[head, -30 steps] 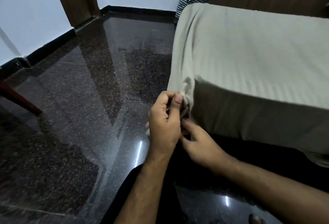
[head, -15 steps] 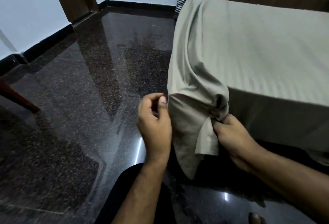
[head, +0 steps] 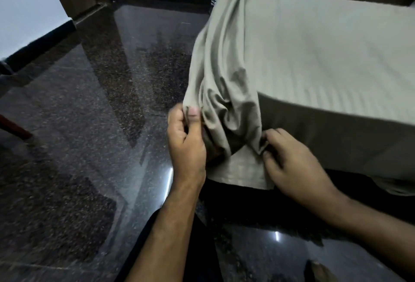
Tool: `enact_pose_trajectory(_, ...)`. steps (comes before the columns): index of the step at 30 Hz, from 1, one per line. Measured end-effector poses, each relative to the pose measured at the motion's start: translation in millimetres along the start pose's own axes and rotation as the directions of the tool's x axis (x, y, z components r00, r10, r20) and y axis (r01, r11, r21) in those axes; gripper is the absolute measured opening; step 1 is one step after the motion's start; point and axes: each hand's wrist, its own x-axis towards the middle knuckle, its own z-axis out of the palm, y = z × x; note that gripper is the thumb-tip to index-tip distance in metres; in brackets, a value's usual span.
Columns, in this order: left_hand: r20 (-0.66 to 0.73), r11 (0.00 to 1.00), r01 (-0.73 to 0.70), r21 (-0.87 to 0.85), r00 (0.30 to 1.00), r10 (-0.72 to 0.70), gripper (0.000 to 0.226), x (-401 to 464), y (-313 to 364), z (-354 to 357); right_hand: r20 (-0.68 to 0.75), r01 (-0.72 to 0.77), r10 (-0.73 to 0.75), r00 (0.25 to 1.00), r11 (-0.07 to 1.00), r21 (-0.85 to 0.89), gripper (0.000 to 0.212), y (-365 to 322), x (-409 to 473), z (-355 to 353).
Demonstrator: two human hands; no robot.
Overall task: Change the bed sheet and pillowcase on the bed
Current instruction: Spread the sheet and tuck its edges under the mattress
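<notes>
While the sheet (head: pixel 314 41) lay spread over the bed, its corner was bunched and untucked. It was pinched by the left hand (head: pixel 186 140) and gripped by the right hand (head: pixel 289 165). Tucking and pillowcase work were judged outstanding.

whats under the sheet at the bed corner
Only dark shadow shows under the bunched sheet, which the left hand and right hand pinch. The mattress is covered.

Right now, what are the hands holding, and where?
Both hold the bed sheet at the bed's near corner: left hand pinches a fold, right hand the bunched cloth.
</notes>
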Motion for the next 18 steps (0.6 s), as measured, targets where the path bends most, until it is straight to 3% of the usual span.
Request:
enact_pose_trajectory(1, 0.03, 0.994, -0.11, 0.002, 0.993, 0.11, 0.012, 1, 18, 7, -0.004, 0.008, -0.008, 1.0, 0.999, 0.037, 0.029, -2, 2, 3)
enact_pose_trajectory(3, 0.136, 0.953, -0.293, 0.073, 0.95, 0.281, 0.014, 2, 42, 21, -0.067, 0.02, -0.009, 0.998, 0.988, 0.155, 0.043, -7, 8, 5)
enact_pose_trajectory(6, 0.316, 0.865, -0.419, 0.278, 0.89, 0.33, 0.012, -15, 53, 50, -0.158, 0.038, 0.012, 0.987, 0.949, 0.313, 0.055, -13, 19, -1)
enact_pose_trajectory(10, 0.215, 0.846, -0.383, 0.371, 0.922, 0.324, 0.051, -49, 37, 51, -0.15, 0.089, -0.032, 0.988, 0.916, 0.39, 0.072, -15, 23, -8)
enact_pose_trajectory(14, 0.3, 0.773, -0.419, 0.476, 0.904, 0.305, 0.05, -42, 26, 31, -0.072, 0.178, -0.163, 0.984, 0.916, 0.358, 0.058, -17, 25, 2)
enact_pose_trajectory(18, 0.235, 0.798, -0.38, 0.468, 0.924, 0.302, 0.048, -39, 24, 30, -0.101, 0.208, -0.186, 0.977, 0.93, 0.303, 0.049, -23, 29, 11)
